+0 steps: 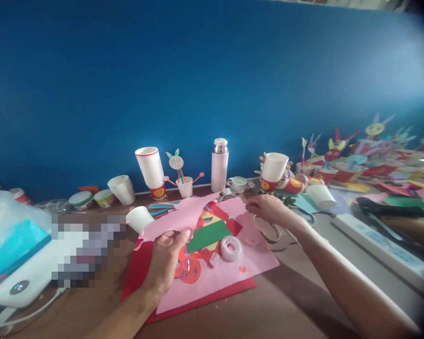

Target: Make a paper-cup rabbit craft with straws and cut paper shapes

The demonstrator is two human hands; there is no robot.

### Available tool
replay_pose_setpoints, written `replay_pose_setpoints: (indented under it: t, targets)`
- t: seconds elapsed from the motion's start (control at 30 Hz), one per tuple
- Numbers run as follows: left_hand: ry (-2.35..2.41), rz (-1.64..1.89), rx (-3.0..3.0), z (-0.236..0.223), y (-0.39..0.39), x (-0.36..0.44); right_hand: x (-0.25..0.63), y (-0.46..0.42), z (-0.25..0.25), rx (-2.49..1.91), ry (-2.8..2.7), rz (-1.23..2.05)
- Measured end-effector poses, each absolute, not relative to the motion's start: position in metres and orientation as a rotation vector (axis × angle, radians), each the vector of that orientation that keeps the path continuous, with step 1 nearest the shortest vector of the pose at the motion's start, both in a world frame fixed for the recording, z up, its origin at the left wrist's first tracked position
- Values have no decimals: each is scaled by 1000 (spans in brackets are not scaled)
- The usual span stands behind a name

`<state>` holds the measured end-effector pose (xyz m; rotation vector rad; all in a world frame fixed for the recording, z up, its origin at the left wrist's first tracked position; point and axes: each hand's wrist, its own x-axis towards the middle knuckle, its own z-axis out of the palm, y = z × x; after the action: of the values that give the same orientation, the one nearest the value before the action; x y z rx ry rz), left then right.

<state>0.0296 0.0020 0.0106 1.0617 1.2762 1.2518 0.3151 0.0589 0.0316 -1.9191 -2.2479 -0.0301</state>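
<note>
My left hand point(166, 261) pinches a pink piece of paper point(178, 214) with a ragged cut edge, thumb on top. The piece is raised and tilted over a larger pink sheet point(252, 261), which lies on a red sheet point(136, 273). My right hand point(266, 208) is at the sheet's far right corner, fingers curled together; what they hold, if anything, is hidden. On the pink sheet lie a green paper strip point(208, 235), a roll of clear tape point(231, 248), a small clear plastic piece point(214, 260) and an orange cutout point(191, 269) with drawn marks.
Along the blue wall stand a stack of paper cups point(150, 167), a rabbit-faced cup figure point(176, 163) and a pink thermos point(219, 172). A white cup point(139, 219) lies on its side. To the right is a power strip point(381, 249); to the left, a white power bank point(31, 273).
</note>
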Motion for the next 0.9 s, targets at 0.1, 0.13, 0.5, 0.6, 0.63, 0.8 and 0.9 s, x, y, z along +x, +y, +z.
replay_pose_setpoints:
  t: [0.1,0.13,0.5,0.6,0.63,0.8,0.9]
  targets:
    - [1250,1372,1080,13,5,26,309,59,30,-1894,-2246,-27]
    - [1246,1407,1085,14,6,26,306,58,29,-1876,-2253,-18]
    - [1204,1550,1117,25,15,17,287,54,23,-1766,-2324,112]
    - [1177,1605,1138,26,20,10,284,49,28,-1687,-2391,243]
    - [1174,1612,1145,27,21,9,282,46,31,-1631,-2443,357]
    - [1194,1589,1157,30,22,9,273,30,39,-1460,-2640,782]
    - [1189,1565,1161,27,22,10,265,22,36,-1421,-2714,751]
